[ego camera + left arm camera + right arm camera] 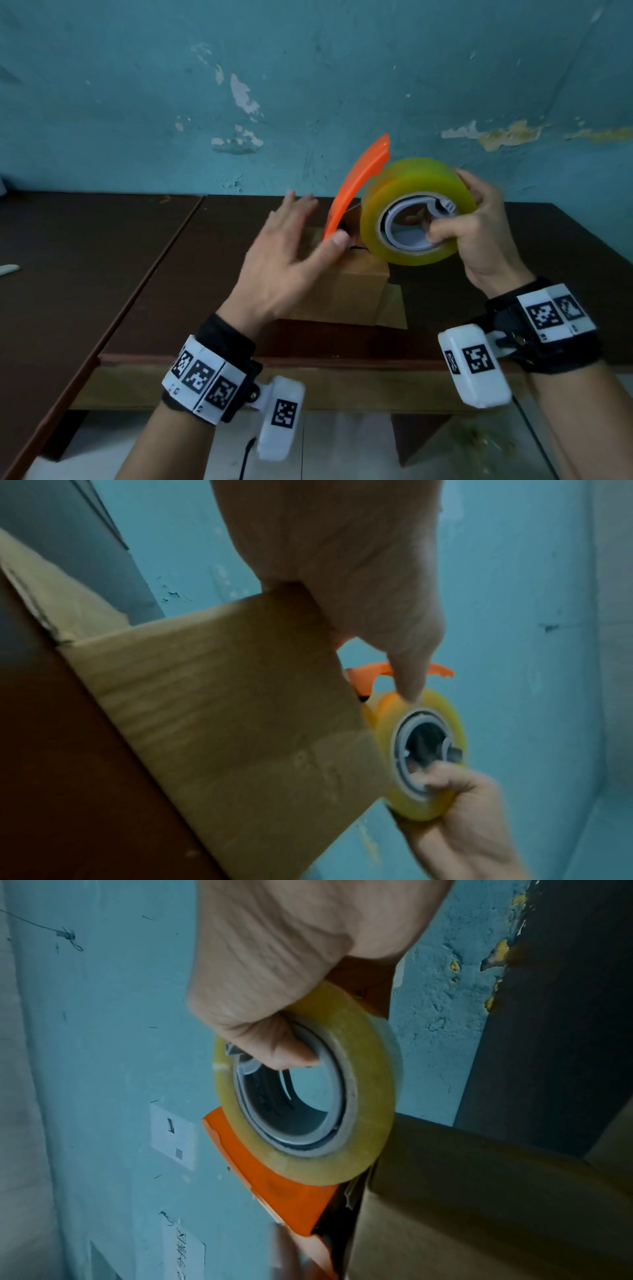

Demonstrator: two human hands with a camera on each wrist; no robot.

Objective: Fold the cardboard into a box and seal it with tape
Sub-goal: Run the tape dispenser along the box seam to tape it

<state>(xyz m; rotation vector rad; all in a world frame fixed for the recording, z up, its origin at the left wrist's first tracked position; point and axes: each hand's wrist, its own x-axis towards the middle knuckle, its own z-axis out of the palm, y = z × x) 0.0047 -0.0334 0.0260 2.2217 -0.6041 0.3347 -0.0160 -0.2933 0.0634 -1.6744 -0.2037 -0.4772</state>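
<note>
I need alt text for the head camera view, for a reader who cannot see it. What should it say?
The right hand holds a yellow tape roll in an orange dispenser against the top of a cardboard box on a dark brown table. The left hand, fingers spread, rests on the box. Behind is a peeling blue wall.

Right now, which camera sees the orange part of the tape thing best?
The head view: the whole orange blade curves up beside the tape roll. The left wrist view shows only a sliver, and the right wrist view a part under the roll.

Peeling teal wall (308, 68), dark brown tables (85, 257), tiled floor (342, 445)
</note>
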